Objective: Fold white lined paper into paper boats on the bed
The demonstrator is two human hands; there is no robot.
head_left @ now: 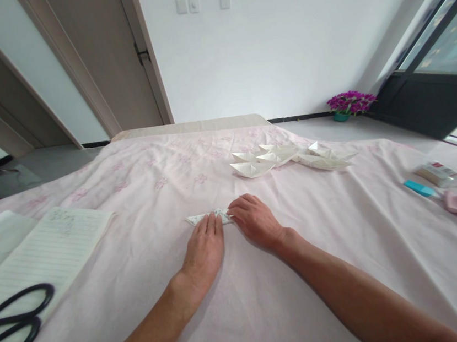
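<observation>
Folded paper (224,215) is partly covered by the left hand (204,243), fingers outstretched; its right end is touched by the right hand (256,220), fingers curled, grip indiscernible.

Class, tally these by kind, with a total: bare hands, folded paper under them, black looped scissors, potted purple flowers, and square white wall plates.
Bare hands, left hand and right hand: 2
Small patterned white folded paper: 1
Black looped scissors: 1
Potted purple flowers: 1
Square white wall plates: 3
Total: 8
</observation>
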